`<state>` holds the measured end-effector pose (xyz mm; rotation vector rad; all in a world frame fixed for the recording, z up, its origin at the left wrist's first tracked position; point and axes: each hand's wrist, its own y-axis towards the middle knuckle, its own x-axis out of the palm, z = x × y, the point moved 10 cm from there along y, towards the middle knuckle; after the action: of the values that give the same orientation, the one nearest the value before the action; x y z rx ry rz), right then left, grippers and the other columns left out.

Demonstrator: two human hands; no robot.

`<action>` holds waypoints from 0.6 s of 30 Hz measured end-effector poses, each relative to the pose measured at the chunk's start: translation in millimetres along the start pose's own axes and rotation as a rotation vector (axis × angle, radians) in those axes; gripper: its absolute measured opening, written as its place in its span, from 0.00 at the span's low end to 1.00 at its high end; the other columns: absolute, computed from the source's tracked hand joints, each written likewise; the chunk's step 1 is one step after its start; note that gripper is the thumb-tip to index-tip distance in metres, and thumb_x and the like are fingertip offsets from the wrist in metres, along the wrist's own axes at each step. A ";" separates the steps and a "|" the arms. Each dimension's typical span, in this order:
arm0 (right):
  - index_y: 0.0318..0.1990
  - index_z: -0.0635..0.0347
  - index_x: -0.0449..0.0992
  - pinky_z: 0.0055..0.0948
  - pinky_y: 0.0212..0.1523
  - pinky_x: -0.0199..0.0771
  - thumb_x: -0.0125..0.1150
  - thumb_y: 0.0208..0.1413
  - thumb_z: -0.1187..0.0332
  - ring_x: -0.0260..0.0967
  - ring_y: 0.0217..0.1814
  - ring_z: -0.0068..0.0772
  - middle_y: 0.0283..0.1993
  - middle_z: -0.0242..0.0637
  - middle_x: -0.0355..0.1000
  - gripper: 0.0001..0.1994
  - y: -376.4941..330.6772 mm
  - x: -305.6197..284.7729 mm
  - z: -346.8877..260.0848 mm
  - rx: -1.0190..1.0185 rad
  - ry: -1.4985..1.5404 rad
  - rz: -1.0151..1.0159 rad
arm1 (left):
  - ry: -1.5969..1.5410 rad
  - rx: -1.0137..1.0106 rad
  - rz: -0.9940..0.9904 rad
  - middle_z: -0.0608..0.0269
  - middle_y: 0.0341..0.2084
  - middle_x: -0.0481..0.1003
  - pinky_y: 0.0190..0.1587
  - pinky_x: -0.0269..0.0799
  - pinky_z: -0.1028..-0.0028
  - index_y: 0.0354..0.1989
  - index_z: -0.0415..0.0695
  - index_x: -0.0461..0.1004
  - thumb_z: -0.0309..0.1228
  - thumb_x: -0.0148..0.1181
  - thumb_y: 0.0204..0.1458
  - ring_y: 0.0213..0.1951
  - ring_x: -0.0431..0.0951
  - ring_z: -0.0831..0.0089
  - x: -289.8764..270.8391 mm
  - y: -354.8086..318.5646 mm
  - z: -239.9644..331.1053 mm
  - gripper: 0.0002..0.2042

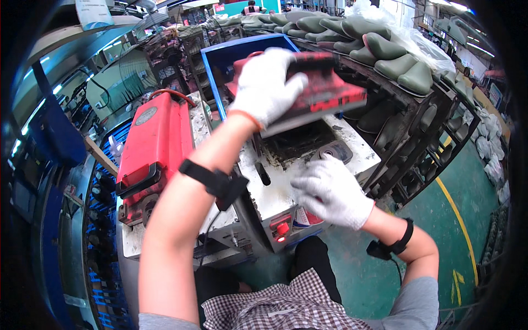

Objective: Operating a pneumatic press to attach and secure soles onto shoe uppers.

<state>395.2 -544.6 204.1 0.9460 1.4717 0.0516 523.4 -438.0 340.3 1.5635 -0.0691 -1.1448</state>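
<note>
My left hand (265, 88), in a white glove, lies on the red lid (322, 91) of a press-like machine, thumb spread apart. The lid is scuffed and stands tilted over a dark cavity (300, 140) in the white machine top (275, 192). My right hand (333, 192), gloved too, hovers by the near right part of that top with its fingers loosely bent and apart. Nothing shows in it. Just beyond its fingertips is a greyish round-ended part (335, 151). A red switch (282, 228) glows on the machine's front.
Left of it stands a second machine with a lowered red lid (157, 137) and black handle (140, 181). A blue bin (212, 74) sits behind. To the right, a rack (407, 137) carries many green boots (412, 74). The floor (434, 220) is green with yellow lines.
</note>
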 end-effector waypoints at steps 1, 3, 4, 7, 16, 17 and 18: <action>0.49 0.52 0.82 0.54 0.66 0.66 0.70 0.53 0.62 0.74 0.55 0.46 0.44 0.39 0.78 0.15 -6.4 3.8 -8.2 0.001 -0.085 0.010 | 0.000 0.094 0.054 0.46 0.47 0.77 0.57 0.73 0.55 0.50 0.41 0.75 0.40 0.67 0.53 0.51 0.78 0.45 8.3 -17.5 6.6 0.20; 0.48 0.50 0.82 0.59 0.71 0.60 0.70 0.51 0.63 0.73 0.59 0.44 0.46 0.37 0.78 0.15 -17.9 10.6 -4.4 0.047 -0.106 -0.009 | 0.041 0.095 0.042 0.47 0.45 0.76 0.55 0.72 0.53 0.48 0.43 0.72 0.35 0.68 0.49 0.50 0.77 0.45 33.0 -46.3 14.9 0.19; 0.48 0.50 0.82 0.58 0.71 0.60 0.70 0.51 0.64 0.73 0.60 0.44 0.47 0.36 0.78 0.15 -20.0 7.5 -4.8 0.054 -0.151 0.018 | 0.038 0.143 0.092 0.49 0.45 0.75 0.55 0.71 0.52 0.49 0.44 0.70 0.32 0.69 0.47 0.51 0.76 0.44 34.8 -60.9 21.2 0.21; 0.47 0.48 0.82 0.58 0.71 0.60 0.70 0.49 0.66 0.72 0.61 0.42 0.48 0.33 0.78 0.16 -31.0 2.3 2.1 0.072 -0.238 0.058 | 0.029 0.184 0.098 0.50 0.48 0.75 0.56 0.69 0.51 0.49 0.44 0.70 0.29 0.71 0.44 0.53 0.74 0.42 51.0 -94.0 26.3 0.23; 0.48 0.52 0.80 0.57 0.60 0.72 0.68 0.42 0.74 0.77 0.54 0.45 0.47 0.35 0.78 0.20 -58.3 -23.6 11.9 -0.090 -0.340 0.270 | 0.071 0.166 0.126 0.52 0.52 0.73 0.59 0.68 0.49 0.52 0.45 0.68 0.29 0.71 0.41 0.57 0.72 0.41 62.1 -105.9 27.4 0.27; 0.48 0.54 0.79 0.54 0.54 0.75 0.65 0.40 0.76 0.78 0.51 0.47 0.46 0.37 0.79 0.22 -68.5 -28.2 13.0 -0.069 -0.354 0.373 | 0.070 0.180 0.161 0.52 0.52 0.73 0.59 0.68 0.49 0.52 0.45 0.68 0.29 0.71 0.41 0.57 0.72 0.40 60.9 -108.2 28.7 0.27; 0.47 0.53 0.78 0.52 0.53 0.76 0.65 0.38 0.75 0.78 0.50 0.46 0.46 0.38 0.79 0.22 -72.2 -25.6 11.3 -0.057 -0.331 0.411 | 0.056 0.183 0.158 0.52 0.52 0.72 0.60 0.67 0.49 0.53 0.45 0.68 0.28 0.70 0.42 0.58 0.72 0.40 60.5 -112.4 30.1 0.27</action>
<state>364.0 -612.0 182.3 1.1382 0.9535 0.2261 477.1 -455.2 218.8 1.7186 -0.2616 -0.9919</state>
